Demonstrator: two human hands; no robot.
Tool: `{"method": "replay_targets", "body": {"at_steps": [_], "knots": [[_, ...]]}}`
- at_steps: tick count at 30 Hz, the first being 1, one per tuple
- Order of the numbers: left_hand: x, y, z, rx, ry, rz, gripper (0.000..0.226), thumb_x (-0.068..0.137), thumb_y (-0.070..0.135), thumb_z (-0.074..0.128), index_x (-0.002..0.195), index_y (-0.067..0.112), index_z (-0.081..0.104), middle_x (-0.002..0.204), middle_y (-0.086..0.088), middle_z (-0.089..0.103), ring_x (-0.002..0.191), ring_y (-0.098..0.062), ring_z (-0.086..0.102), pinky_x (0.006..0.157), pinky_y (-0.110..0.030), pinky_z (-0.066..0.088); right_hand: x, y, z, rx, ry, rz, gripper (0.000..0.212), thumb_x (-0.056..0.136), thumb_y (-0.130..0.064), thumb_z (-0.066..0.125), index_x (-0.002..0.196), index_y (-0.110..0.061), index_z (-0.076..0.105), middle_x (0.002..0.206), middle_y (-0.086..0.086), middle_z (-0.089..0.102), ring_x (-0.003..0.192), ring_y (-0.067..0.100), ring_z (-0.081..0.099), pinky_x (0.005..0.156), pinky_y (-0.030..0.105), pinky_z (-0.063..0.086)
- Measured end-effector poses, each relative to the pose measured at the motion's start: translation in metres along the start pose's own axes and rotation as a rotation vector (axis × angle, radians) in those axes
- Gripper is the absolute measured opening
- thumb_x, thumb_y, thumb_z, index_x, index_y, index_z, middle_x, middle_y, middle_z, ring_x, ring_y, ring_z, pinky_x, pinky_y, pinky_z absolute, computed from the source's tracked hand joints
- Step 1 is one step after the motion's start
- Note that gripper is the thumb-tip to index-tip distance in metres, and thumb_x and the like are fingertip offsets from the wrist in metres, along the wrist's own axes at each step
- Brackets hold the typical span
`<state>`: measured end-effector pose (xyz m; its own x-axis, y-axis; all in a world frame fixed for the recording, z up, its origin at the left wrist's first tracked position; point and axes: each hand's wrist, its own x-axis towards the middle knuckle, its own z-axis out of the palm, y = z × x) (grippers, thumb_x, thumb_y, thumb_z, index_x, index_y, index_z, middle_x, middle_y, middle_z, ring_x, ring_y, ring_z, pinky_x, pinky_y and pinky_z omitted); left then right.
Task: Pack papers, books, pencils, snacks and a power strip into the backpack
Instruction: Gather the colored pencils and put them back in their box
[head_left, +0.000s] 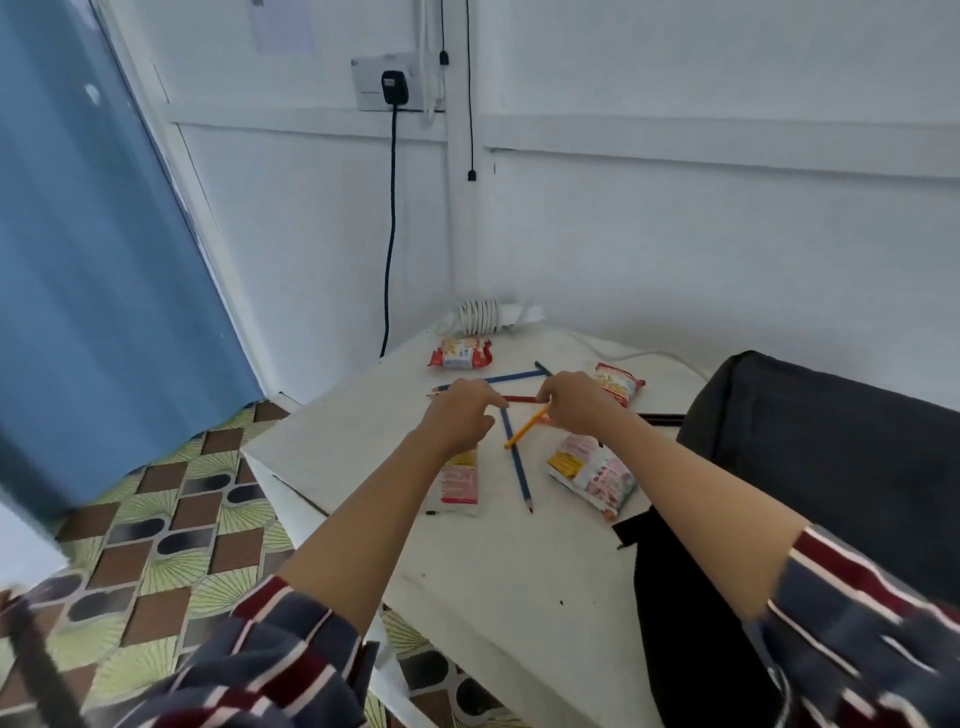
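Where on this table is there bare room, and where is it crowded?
Bare: the near table, this side of the snack packets, left of the backpack; the left edge beside the left hand. Crowded: the middle, pencils and packets, up to the power strip.

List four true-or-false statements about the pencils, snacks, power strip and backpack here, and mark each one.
1. The right hand holds a yellow pencil. True.
2. Four snack packets lie on the table. True.
3. The power strip is inside the backpack. False: it lies at the table's far corner.
4. The backpack is at the table's left. False: it is at the right.
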<state>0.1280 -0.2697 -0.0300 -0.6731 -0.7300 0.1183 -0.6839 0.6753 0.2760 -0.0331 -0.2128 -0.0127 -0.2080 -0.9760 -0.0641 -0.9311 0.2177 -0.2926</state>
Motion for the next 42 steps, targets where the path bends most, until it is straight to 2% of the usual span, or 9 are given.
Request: {"method": "replay_targets", "body": {"at_steps": [6,11,14,17,25,29,34,38,42], "knots": [[0.041,-0.019,0.011,-0.018,-0.157,0.182,0.034,0.087,0.004,0.06,0.118,0.02,0.063,0.127,-0.002,0.056,0.116,-0.018,0.051,0.097,-0.032,0.044,0.021,0.006,0.009,0.097,0.139,0.186,0.025,0.09,-0.013,0.054,0.115,-0.01,0.059,0.12,0.008,0.058,0.103,0.019,0.056,0.08,0.022,0.04],[0.061,-0.031,0.02,-0.09,-0.312,0.294,0.029,0.087,0.003,0.06,0.11,0.02,0.066,0.124,0.001,0.059,0.114,-0.016,0.053,0.099,-0.032,0.043,0.032,0.002,0.019,0.062,0.135,0.313,0.027,0.088,-0.026,0.06,0.11,-0.011,0.06,0.113,0.006,0.061,0.1,0.021,0.058,0.077,0.03,0.046],[0.069,-0.035,0.021,-0.16,-0.342,0.35,0.026,0.085,0.001,0.061,0.104,0.018,0.069,0.116,0.001,0.063,0.106,-0.015,0.057,0.097,-0.031,0.045,0.036,-0.002,0.023,0.059,0.16,0.372,0.025,0.085,-0.026,0.061,0.106,-0.011,0.06,0.109,0.006,0.062,0.095,0.021,0.059,0.069,0.029,0.046],[0.073,-0.04,0.02,-0.199,-0.355,0.397,0.025,0.084,-0.002,0.062,0.099,0.017,0.071,0.108,0.001,0.067,0.098,-0.013,0.06,0.093,-0.03,0.048,0.037,-0.005,0.025,0.099,0.185,0.411,0.025,0.083,-0.023,0.062,0.105,-0.012,0.061,0.108,0.005,0.062,0.095,0.021,0.06,0.07,0.031,0.048],[0.073,-0.042,0.014,-0.209,-0.387,0.479,0.023,0.086,0.001,0.06,0.102,0.014,0.071,0.108,-0.003,0.065,0.099,-0.014,0.057,0.091,-0.025,0.045,0.027,0.0,0.012,0.418,0.287,0.405,0.011,0.081,-0.01,0.064,0.092,-0.008,0.066,0.094,0.007,0.065,0.067,0.014,0.056,0.064,0.024,0.05],[0.074,-0.044,-0.001,-0.232,-0.416,0.463,0.022,0.088,0.003,0.058,0.106,0.012,0.069,0.111,-0.003,0.065,0.097,-0.011,0.056,0.09,-0.023,0.044,0.013,-0.005,-0.018,0.647,0.367,0.393,0.011,0.083,-0.006,0.065,0.094,-0.008,0.065,0.071,0.002,0.059,0.052,0.011,0.053,0.045,0.015,0.044],[0.072,-0.044,-0.026,-0.34,-0.37,0.455,0.022,0.09,0.0,0.054,0.107,0.007,0.067,0.108,-0.006,0.064,0.094,-0.01,0.055,0.089,-0.023,0.046,-0.013,-0.007,-0.058,0.901,0.453,0.342,0.016,0.085,0.004,0.06,0.098,-0.004,0.063,0.072,0.009,0.061,0.048,0.013,0.055,0.042,0.016,0.046],[0.067,-0.034,-0.035,-0.561,-0.335,0.409,0.018,0.09,0.005,0.056,0.1,0.019,0.062,0.105,-0.003,0.066,0.095,-0.013,0.059,0.083,-0.022,0.045,-0.039,0.004,-0.091,1.013,0.626,0.336,0.015,0.086,0.001,0.059,0.097,-0.008,0.062,0.077,0.006,0.063,0.048,0.009,0.058,0.049,0.018,0.048],[0.059,0.007,-0.038,-0.723,-0.33,0.417,0.04,0.095,0.006,0.048,0.118,0.038,0.048,0.1,-0.008,0.068,0.093,-0.014,0.059,0.078,-0.025,0.046,-0.073,0.025,-0.112,1.014,0.757,0.358,0.015,0.088,0.002,0.058,0.098,-0.009,0.062,0.077,0.006,0.063,0.05,0.011,0.059,0.048,0.017,0.048]]}}
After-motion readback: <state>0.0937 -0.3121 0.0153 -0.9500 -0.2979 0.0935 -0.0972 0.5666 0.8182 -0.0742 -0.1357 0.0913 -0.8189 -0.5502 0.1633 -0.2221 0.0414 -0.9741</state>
